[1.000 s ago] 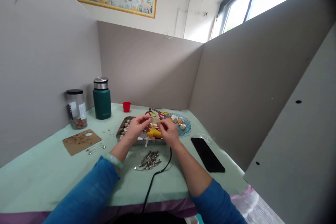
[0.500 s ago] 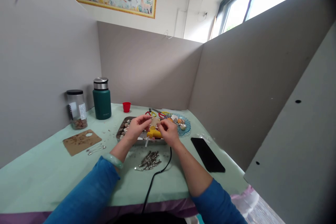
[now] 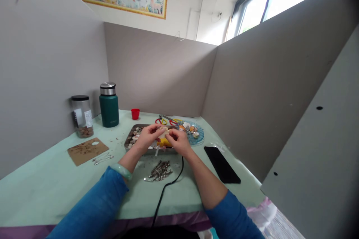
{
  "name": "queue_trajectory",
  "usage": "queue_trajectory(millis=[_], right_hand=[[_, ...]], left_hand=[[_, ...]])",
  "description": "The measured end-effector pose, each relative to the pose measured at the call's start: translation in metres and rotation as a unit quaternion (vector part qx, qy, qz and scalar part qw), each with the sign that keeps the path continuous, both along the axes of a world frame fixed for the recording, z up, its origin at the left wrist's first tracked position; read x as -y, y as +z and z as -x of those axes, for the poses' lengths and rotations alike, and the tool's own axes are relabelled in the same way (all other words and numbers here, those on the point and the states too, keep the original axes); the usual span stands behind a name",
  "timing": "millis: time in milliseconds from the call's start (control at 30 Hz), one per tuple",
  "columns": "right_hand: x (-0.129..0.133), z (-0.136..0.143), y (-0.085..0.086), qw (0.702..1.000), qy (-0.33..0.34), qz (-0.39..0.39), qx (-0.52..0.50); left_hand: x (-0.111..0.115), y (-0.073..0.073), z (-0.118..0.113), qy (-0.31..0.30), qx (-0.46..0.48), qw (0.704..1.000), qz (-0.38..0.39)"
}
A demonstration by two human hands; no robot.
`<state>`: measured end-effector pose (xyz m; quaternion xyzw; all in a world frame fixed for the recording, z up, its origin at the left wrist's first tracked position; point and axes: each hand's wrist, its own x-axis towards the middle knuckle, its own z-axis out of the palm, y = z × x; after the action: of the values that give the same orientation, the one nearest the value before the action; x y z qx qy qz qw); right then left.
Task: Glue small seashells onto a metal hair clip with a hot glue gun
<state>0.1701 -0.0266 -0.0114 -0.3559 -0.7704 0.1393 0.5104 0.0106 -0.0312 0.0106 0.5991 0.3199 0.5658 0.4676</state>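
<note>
My left hand point(image 3: 147, 139) and my right hand point(image 3: 181, 143) meet above a metal tray point(image 3: 148, 152). Both sets of fingertips pinch a small cream-coloured piece point(image 3: 163, 133); its exact kind is too small to make out. Just beneath it a yellow glue gun point(image 3: 164, 143) rests across the tray, partly hidden by my right fingers, with a whitish stick at its end. Shells and small decorations point(image 3: 134, 136) fill the visible part of the tray. A heap of metal hair clips point(image 3: 160, 171) lies on the cloth in front.
A black cord point(image 3: 165, 186) runs to the table's front edge. Right are a blue glass plate point(image 3: 200, 136) of decorations and a black phone point(image 3: 222, 165). Left stand a jar point(image 3: 82, 117) and green flask point(image 3: 109, 108), near brown card point(image 3: 87, 152). Behind: red cup point(image 3: 135, 114), pliers point(image 3: 161, 120).
The cream piece has been turned and now sits more to the left, closer to my left fingertips. My right fingers have shifted slightly; both arms stay nearly in place.
</note>
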Motion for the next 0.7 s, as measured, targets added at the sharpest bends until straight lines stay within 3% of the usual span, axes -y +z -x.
queue_trajectory(millis=[433, 700], right_hand=[[0.0, -0.0005, -0.0006, 0.998, 0.038, 0.054, -0.013], [-0.0076, -0.0021, -0.0018, 0.993, 0.025, 0.1, -0.048]], left_hand=[[-0.0025, -0.0012, 0.0002, -0.014, 0.016, 0.998, 0.058], [-0.0085, -0.0066, 0.0019, -0.029, 0.017, 0.996, 0.082]])
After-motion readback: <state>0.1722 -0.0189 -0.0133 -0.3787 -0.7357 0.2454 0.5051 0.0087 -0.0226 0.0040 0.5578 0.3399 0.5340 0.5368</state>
